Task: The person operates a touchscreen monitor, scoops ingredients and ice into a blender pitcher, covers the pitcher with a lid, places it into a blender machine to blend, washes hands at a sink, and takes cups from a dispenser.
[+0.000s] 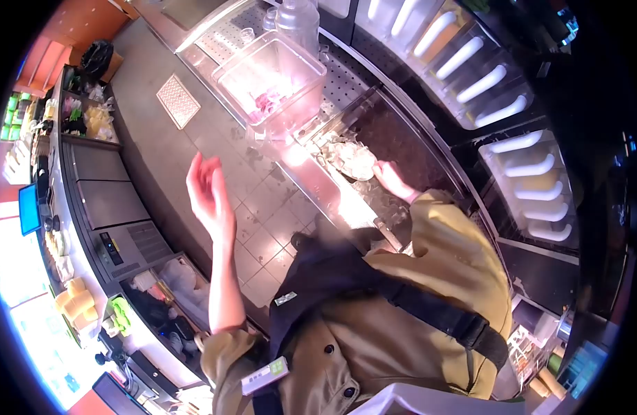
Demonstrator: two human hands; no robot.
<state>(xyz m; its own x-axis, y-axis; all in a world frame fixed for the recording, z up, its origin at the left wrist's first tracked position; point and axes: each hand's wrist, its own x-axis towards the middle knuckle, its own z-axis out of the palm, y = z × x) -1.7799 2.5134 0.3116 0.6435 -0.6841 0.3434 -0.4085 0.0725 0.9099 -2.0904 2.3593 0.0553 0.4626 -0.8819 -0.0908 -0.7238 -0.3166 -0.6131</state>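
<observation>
My right hand (396,181) is closed at the near end of what looks like a scoop heaped with pale, ice-like pieces (349,156). The scoop is over the metal edge of a dark, sunken bin (405,135); its handle is mostly hidden by my fingers. Well to the left, my left hand (211,190) is raised over the floor, fingers loosely bent and apart, holding nothing. Beyond the scoop stands a clear plastic tub (228,77) with pinkish pieces at its bottom.
A clear jug (296,24) stands behind the tub on a perforated metal counter (343,83). Clear containers with white handles (481,83) line the right side. At left runs a low steel cabinet (104,187) with supplies on top. The floor between is tiled.
</observation>
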